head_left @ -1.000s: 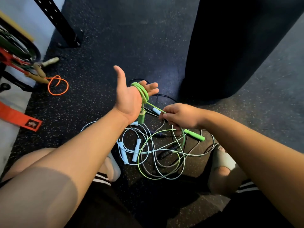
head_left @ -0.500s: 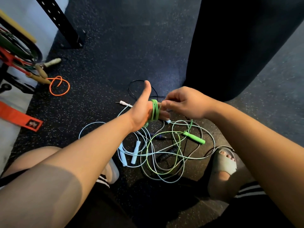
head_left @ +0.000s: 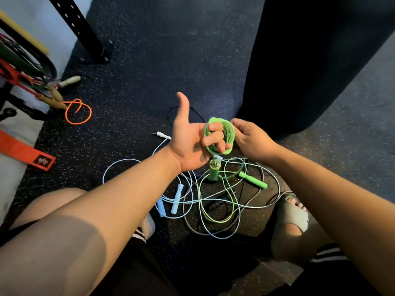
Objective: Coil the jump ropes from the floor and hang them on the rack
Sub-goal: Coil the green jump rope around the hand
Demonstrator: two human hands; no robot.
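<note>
A green jump rope (head_left: 228, 133) is wound in several loops around the fingers of my left hand (head_left: 188, 139), whose thumb points up. One green handle (head_left: 213, 170) hangs below that hand; the other green handle (head_left: 253, 180) lies on the floor. My right hand (head_left: 249, 138) pinches the green coil on its right side. Under both hands lies a tangle of ropes: a light blue rope (head_left: 177, 198) with pale handles, a white rope (head_left: 163, 135) and a black rope (head_left: 215, 205). The rack (head_left: 19, 67) at the far left holds ropes and bands.
A black perforated upright (head_left: 81, 30) stands at the back left. A large black punching bag (head_left: 310, 60) rises at the right. An orange rope (head_left: 78, 112) loops on the floor by the rack, near an orange strap (head_left: 23, 152). My sandalled feet flank the tangle.
My left hand has turned palm towards me with its thumb up. The green coil has grown looser and wider, and my right hand has shifted to its right side.
</note>
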